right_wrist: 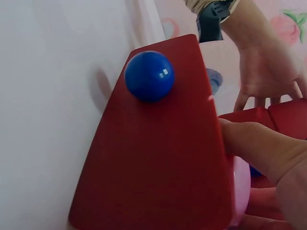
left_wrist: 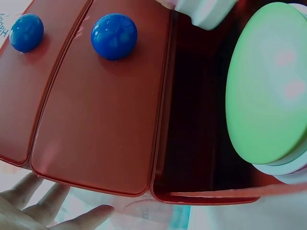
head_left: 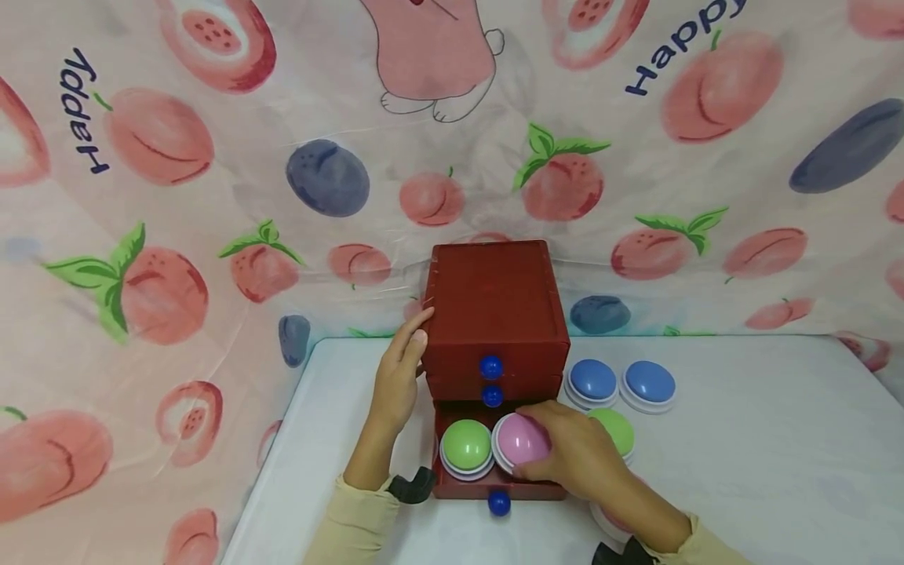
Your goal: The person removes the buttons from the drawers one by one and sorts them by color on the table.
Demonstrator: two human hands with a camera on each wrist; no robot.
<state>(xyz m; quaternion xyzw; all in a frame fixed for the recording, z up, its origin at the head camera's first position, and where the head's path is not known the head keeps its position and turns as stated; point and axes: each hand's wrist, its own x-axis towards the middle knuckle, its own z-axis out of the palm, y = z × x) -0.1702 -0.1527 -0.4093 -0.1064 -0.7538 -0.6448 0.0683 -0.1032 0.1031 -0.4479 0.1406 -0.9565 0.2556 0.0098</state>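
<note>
A dark red drawer box [head_left: 494,298] with blue ball knobs stands on the table, its bottom drawer [head_left: 466,490] pulled out. My left hand [head_left: 397,384] rests against the box's left side with its fingers extended. My right hand [head_left: 575,447] grips a pink-domed button [head_left: 523,438] with a white base, thumb at the front and fingers behind. It is at the right part of the drawer, tilted, beside a green-domed button [head_left: 466,445] that sits in the left part. In the left wrist view, the green button [left_wrist: 268,86] is close up at the drawer's opening.
Right of the box, two blue-domed buttons [head_left: 650,382] stand on the white table [head_left: 763,439]. Another green button [head_left: 614,428] and a pink one [head_left: 610,522] are partly hidden by my right hand and forearm. A fruit-print cloth [head_left: 480,157] hangs behind.
</note>
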